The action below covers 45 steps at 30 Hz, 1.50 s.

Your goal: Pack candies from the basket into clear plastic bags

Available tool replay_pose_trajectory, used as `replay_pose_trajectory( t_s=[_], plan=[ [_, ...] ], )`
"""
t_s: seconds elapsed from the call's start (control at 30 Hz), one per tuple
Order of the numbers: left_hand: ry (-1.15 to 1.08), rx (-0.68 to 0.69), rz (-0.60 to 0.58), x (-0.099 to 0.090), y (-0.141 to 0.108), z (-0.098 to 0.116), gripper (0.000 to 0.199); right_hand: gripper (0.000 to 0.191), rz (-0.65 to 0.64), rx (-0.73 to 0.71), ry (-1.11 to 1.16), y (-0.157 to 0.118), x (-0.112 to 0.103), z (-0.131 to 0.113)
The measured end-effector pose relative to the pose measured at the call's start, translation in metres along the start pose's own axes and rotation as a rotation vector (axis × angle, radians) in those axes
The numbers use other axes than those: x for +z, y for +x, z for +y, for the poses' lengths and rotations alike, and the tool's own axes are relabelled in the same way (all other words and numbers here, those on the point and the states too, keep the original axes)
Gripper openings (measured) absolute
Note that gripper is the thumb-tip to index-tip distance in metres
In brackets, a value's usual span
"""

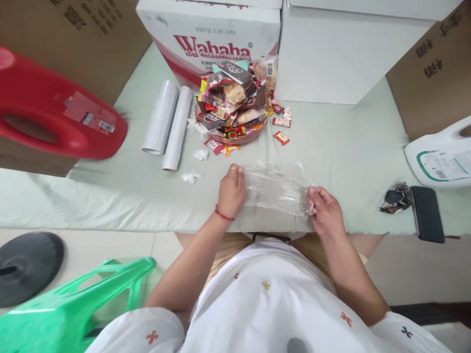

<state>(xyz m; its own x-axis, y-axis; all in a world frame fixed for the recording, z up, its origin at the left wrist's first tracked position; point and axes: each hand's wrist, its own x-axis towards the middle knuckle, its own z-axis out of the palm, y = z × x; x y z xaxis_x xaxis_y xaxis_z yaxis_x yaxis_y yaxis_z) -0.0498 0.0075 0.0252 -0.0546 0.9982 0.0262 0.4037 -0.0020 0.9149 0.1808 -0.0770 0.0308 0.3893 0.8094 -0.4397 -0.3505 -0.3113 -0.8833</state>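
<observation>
A clear plastic bag (274, 191) is stretched between my two hands, low over the front part of the table. My left hand (232, 189) pinches its left end, fingers closed. At the opposite end, my right hand (324, 207) grips the gathered plastic between thumb and fingers. Beyond the bag stands a bowl (241, 139) heaped with wrapped snacks and candies (235, 95). Two crumpled white bits, one a small wad (200, 154) and the other a flatter scrap (190, 177), lie left of my left hand.
Two white rolls (160, 117) lie left of the bowl, near a red jug (55, 108). Loose candies (281, 138) are at its right. Cartons (221, 29) line the back. Keys (396, 197), a black phone (427, 214) and a white jug (443, 154) sit right. A green stool (73, 304) stands below.
</observation>
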Motion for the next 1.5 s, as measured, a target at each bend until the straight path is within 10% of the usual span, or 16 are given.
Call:
replay_pose_trajectory(
  t_s=[0.3,0.5,0.6,0.73,0.93,1.1,1.3,1.5],
  plan=[
    [0.282,-0.047,-0.117,-0.010,-0.025,-0.009,0.020,0.036,-0.187,0.061,-0.419,-0.012,-0.042,-0.004],
    [0.339,-0.013,-0.137,-0.007,-0.035,-0.007,0.014,0.023,-0.067,-0.455,-0.840,0.028,-0.030,-0.031],
    [0.334,0.007,-0.135,-0.008,-0.037,-0.007,0.015,0.024,-0.228,-0.547,-0.942,0.050,-0.003,-0.037],
    [0.324,0.007,-0.125,-0.012,-0.041,-0.009,0.016,0.010,-0.443,-0.379,-0.799,0.059,0.015,-0.037],
    [0.330,0.015,-0.083,-0.015,-0.043,-0.014,0.017,0.023,-0.146,-0.154,-0.295,0.061,0.001,-0.032],
    [0.424,-0.014,-0.095,-0.019,-0.047,-0.018,0.017,0.024,-0.004,-0.208,-0.229,0.068,-0.007,-0.030],
    [0.420,0.051,0.005,-0.019,-0.041,-0.006,0.026,0.019,-0.176,-0.321,-0.376,0.072,0.001,-0.028],
    [0.426,0.259,-0.192,0.017,-0.018,0.020,0.038,0.018,-0.221,-0.367,-0.466,0.074,0.007,-0.028]
  ],
)
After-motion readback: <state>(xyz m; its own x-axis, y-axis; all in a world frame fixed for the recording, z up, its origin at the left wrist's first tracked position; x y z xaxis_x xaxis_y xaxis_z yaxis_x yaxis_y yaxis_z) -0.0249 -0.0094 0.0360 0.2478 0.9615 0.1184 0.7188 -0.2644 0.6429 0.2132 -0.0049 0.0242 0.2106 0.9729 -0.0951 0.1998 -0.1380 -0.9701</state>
